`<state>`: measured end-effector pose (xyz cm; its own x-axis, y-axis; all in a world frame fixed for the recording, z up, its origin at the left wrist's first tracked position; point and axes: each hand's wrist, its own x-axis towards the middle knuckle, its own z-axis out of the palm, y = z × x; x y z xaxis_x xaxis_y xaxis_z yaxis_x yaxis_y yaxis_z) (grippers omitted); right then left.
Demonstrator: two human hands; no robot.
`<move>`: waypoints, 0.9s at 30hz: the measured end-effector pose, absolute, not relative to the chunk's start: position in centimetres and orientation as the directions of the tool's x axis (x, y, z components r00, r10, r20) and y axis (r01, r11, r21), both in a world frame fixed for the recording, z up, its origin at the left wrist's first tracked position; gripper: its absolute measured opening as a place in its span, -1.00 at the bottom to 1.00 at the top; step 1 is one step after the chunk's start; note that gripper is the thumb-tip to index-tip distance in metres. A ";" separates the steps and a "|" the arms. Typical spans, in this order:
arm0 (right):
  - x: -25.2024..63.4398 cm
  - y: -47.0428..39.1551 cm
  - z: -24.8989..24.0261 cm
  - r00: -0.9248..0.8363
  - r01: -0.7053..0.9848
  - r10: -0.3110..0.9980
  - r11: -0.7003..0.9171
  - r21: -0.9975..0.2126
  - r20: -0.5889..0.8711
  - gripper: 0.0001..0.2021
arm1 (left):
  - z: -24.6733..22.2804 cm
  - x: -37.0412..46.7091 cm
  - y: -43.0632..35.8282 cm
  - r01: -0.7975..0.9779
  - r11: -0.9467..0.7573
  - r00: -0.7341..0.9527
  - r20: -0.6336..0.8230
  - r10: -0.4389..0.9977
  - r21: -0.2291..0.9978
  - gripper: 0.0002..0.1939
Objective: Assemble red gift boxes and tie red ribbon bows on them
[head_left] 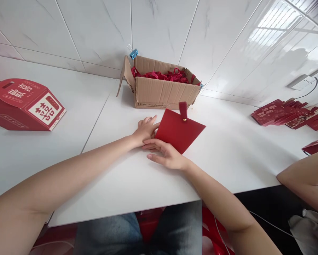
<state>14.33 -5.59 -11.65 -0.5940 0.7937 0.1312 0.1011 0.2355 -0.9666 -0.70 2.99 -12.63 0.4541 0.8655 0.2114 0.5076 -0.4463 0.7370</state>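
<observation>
A plain red square card (178,131) with a short dark red ribbon loop (183,110) fixed by a small gold rivet is in front of me, turned at an angle. My left hand (145,129) is at the card's left edge, with some fingers passing behind it; it appears to grip the card there, though the fingertips are hidden. Just in front of the card's lower edge, my right hand (165,154) has its fingers stretched out towards my left wrist, thumb apart, and nothing shows in it.
Against the tiled wall stands a cardboard box (166,90) of red ribbons, with a blue binder clip (133,54) on its corner. A red printed gift box (28,102) is at left. Several red printed packages (271,111) lie at right, near another person's arm (304,177).
</observation>
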 end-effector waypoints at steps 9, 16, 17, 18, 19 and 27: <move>14.5 -3.1 -13.2 -0.108 -0.218 0.994 0.005 -0.976 0.029 -0.52 | -12.1 -0.8 2.6 0.749 -0.556 0.576 0.061 0.815 0.360 -0.55; 22.0 3.0 -12.8 0.293 -0.619 0.923 -0.016 -0.785 -0.250 -0.89 | -12.3 -0.6 2.3 0.765 -0.564 0.576 0.064 0.815 0.310 -0.49; 22.4 3.1 -12.8 0.264 -0.641 0.929 -0.033 -0.767 -0.261 -0.88 | -12.4 -0.7 2.4 0.768 -0.565 0.574 0.067 0.816 0.302 -0.49; 22.6 3.0 -12.7 0.238 -0.659 0.933 -0.047 -0.751 -0.268 -0.87 | -12.5 -0.7 2.4 0.769 -0.566 0.572 0.073 0.817 0.297 -0.50; 22.6 2.9 -12.7 0.217 -0.674 0.937 -0.060 -0.737 -0.274 -0.87 | -12.5 -0.7 2.4 0.770 -0.567 0.572 0.079 0.817 0.293 -0.50; 23.0 3.3 -12.7 0.247 -0.731 0.928 -0.012 -0.682 -0.281 -0.89 | -12.8 -0.6 2.5 0.765 -0.579 0.580 0.088 0.810 0.283 -0.50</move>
<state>23.05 3.34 -12.72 0.2465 0.9275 -0.2809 -0.7313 -0.0121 -0.6819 -0.64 2.49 -12.78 0.5802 0.8097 0.0882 0.7648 -0.5788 0.2829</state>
